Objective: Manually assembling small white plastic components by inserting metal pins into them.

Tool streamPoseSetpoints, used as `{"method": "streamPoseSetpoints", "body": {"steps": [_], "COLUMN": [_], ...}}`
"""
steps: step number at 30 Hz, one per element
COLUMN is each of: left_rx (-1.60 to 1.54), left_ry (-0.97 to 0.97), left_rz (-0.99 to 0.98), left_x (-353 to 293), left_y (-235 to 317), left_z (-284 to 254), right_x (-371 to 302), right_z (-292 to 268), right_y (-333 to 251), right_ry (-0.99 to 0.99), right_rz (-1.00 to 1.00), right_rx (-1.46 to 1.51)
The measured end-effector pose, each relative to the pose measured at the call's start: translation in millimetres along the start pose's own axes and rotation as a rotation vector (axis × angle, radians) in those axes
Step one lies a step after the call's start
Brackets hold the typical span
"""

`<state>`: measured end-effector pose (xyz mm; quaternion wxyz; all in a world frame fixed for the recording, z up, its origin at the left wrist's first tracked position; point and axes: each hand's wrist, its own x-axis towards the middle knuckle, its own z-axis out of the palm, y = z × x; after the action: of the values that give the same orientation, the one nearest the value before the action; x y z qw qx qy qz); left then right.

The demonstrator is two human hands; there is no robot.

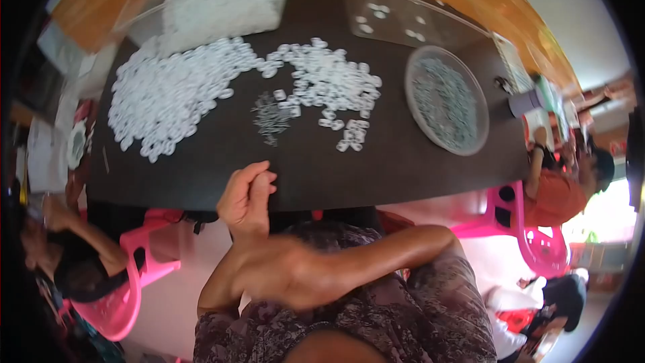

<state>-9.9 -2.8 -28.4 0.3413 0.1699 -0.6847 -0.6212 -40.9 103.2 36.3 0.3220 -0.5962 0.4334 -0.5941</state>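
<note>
My left hand (246, 195) is raised at the table's near edge, its fingers curled and thumb and forefinger close together; whether something small is between them I cannot make out. Across my left forearm lies my right hand (285, 272), smeared by motion, with its fingers hidden. Ahead of the left hand, a small heap of thin grey nails (271, 121) rests on the dark table (309, 175). Small white plastic pieces, looking like cable clips, form a large spread (171, 97) on the left and a smaller one (329, 77) behind the nails.
A round clear tub (408, 97) of grey nails stands at the right. At the back are a clear bin (138, 23) packed with white pieces and another bin (460, 35) with a few. People sit at both sides near pink chairs (138, 275). A purple-grey cylinder (525, 103) stands beyond the tub.
</note>
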Motion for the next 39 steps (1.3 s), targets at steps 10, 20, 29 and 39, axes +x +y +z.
{"method": "streamPoseSetpoints", "body": {"steps": [10, 20, 29, 39], "left_rx": [-0.111, -0.107, -0.103, -0.102], "left_ry": [0.003, -0.008, 0.02, 0.027], "left_rz": [-0.096, -0.075, -0.029, -0.016], "left_x": [0, 0, 0, 0], "left_y": [9, 8, 7, 6], "left_z": [-11, -9, -9, -9], "right_x": [-12, 4, 8, 17], "right_z": [-86, -90, -89, -90], "right_y": [41, 60, 55, 66], "right_ry": [0.485, 0.246, 0.241, 0.312], "right_rz": [0.198, 0.046, 0.096, 0.113], "right_rx": [-0.991, -1.285, -1.281, -1.347]}}
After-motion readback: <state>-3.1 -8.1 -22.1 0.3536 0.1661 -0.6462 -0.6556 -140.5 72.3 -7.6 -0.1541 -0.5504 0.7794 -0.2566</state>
